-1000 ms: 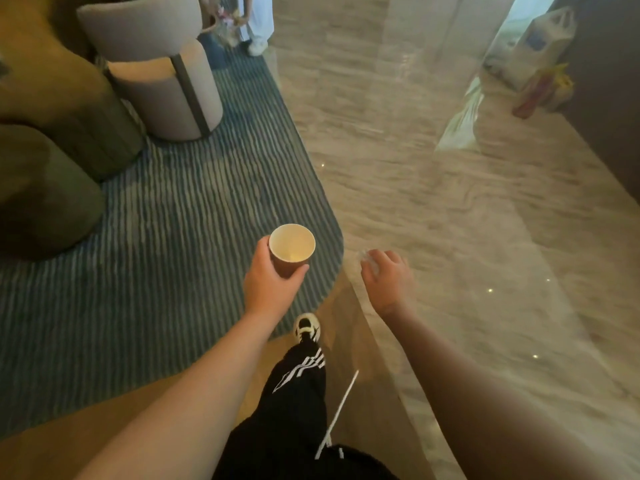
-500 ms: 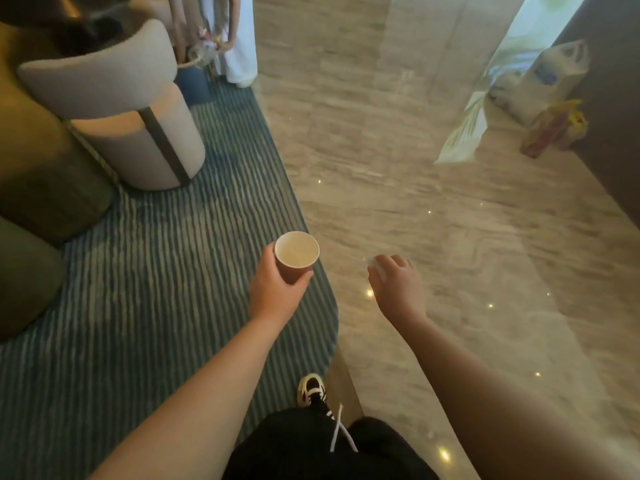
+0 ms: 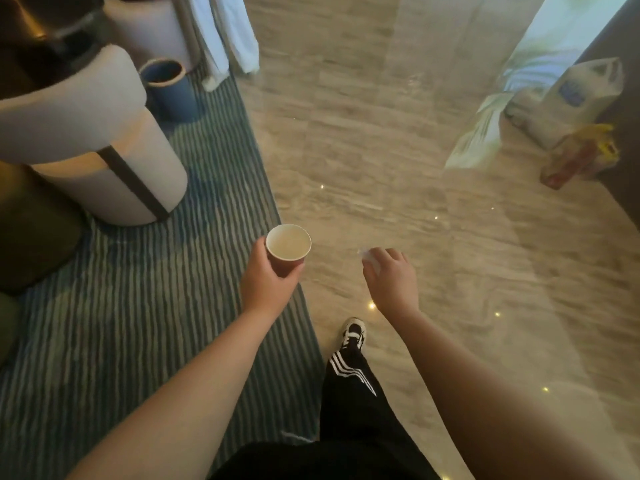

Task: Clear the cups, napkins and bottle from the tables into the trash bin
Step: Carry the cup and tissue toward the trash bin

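My left hand (image 3: pixel 266 285) holds an empty red paper cup (image 3: pixel 288 247) upright by its side, white inside, at the centre of the view. My right hand (image 3: pixel 391 278) is closed around a crumpled white napkin (image 3: pixel 367 255), of which only a small piece sticks out past the fingers. A blue trash bin (image 3: pixel 169 88) with a pale rim stands open on the carpet at the upper left, behind the chair, well ahead of both hands.
A beige round chair (image 3: pixel 104 147) stands at left on the striped blue carpet (image 3: pixel 121 306); dark seats lie further left. Another person's white trousers (image 3: pixel 225 32) are beside the bin. Plastic bags (image 3: pixel 571 109) sit against the right wall. Polished stone floor (image 3: pixel 381 150) stretches ahead.
I have walked forward: the chair came closer and the blue bin came into view. Both hands keep their hold, and my right foot has stepped onto the stone floor.
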{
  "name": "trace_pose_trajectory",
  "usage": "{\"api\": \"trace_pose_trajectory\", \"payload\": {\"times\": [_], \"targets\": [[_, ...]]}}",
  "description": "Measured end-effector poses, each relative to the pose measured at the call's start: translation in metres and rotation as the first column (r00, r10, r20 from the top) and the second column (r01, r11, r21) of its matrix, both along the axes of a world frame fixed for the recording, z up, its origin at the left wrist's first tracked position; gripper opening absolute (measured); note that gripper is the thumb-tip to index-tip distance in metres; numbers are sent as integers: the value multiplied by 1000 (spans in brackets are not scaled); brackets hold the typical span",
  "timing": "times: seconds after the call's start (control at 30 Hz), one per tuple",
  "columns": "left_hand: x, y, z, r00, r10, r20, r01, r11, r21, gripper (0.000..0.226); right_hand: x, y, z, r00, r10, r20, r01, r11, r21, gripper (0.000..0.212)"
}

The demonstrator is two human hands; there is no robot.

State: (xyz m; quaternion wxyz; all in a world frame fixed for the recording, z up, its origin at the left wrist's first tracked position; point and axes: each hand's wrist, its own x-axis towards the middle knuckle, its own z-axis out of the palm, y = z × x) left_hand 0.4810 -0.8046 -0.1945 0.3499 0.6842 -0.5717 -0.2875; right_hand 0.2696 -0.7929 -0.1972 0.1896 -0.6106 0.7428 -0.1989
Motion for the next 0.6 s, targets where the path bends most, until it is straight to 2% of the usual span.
{"api": "trace_pose_trajectory", "payload": {"times": [0.13, 0.33, 0.6], "targets": [[-47, -95, 3, 998, 45, 34, -45, 999, 10, 68, -49, -100, 2, 999, 37, 4, -37, 999, 19, 26], [-105, -227, 24, 994, 107, 3, -107, 994, -11, 69, -100, -235, 23, 998, 66, 9, -66, 998, -2, 24], [-114, -370, 14, 975, 217, -47, -216, 976, 26, 70, -119, -392, 13, 989, 149, 3, -149, 989, 17, 25]]}}
